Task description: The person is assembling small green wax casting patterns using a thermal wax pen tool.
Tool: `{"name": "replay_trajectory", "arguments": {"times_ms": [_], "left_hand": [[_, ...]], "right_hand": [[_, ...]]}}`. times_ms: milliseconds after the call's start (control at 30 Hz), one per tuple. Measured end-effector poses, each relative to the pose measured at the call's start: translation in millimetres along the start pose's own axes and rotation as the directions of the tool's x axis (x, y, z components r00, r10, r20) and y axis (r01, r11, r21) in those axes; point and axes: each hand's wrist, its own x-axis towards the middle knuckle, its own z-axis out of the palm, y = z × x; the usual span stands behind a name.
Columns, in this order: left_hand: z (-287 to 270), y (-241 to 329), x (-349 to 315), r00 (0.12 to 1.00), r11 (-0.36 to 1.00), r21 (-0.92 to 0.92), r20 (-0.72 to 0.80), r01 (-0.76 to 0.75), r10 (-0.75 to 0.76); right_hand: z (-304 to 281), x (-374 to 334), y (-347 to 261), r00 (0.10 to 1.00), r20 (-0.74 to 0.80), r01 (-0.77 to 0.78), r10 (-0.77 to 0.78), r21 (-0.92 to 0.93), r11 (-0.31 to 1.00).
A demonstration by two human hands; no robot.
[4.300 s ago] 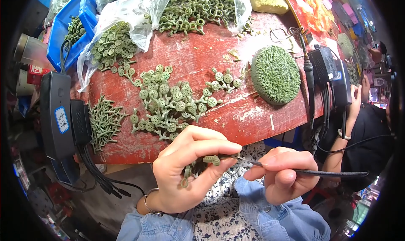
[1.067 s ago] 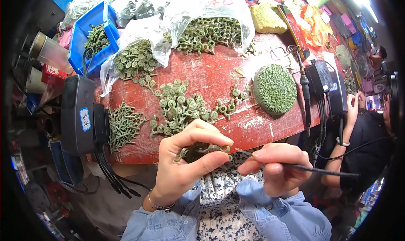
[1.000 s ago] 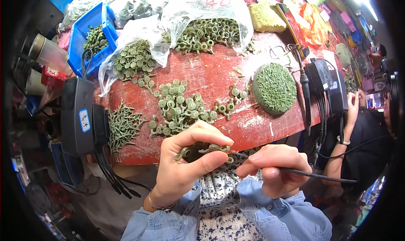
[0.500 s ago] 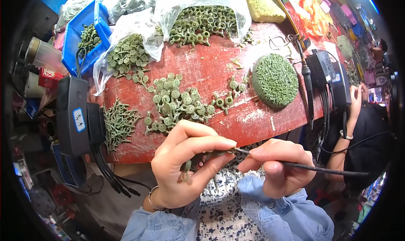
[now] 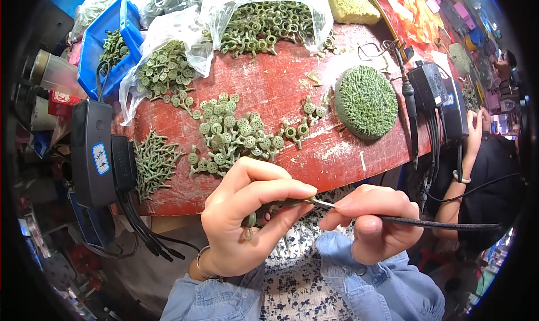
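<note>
Red table [image 5: 331, 166]; hands [image 5: 238, 222] gripping green pieces [image 5: 249, 224], tool [image 5: 438, 224].

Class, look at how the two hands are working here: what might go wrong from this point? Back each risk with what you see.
1. The right hand points a slim tool at the left hand's fingertips, so a slip might jab a finger.
2. A ringed green piece hangs below the left fingers, beyond the table's edge; it could drop.
3. The left knuckles are near the perforated green pieces and might scatter some.
</note>
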Motion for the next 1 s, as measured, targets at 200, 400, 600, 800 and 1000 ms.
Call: {"name": "replay_trajectory", "arguments": {"times_ms": [200,400,600,800,1000], "left_hand": [[0,-5,2,1.0,0.998,-0.063,0.03,0.003,-0.001],[-4,-9,3,0.996,0.994,-0.108,0.074,-0.037,0.045],[0,-5,-1,0.999,0.999,-0.038,-0.027,-0.037,0.036],[1,-6,2,0.999,0.998,-0.02,-0.002,-0.054,0.054],[-1,-8,1,0.997,0.997,-0.001,0.007,-0.082,0.082]], "right_hand": [[-2,-1,1,0.999,0.015,-0.035,0.035,0.016,0.999],[4,-1,0,0.997,-0.075,0.033,-0.033,0.0,0.999],[3,-3,0,1.0,-0.023,0.007,-0.008,-0.034,0.999],[7,2,-1,0.999,-0.052,-0.02,0.014,-0.107,0.994],[6,-3,0,0.998,-0.059,-0.029,0.024,-0.082,0.996]]}}
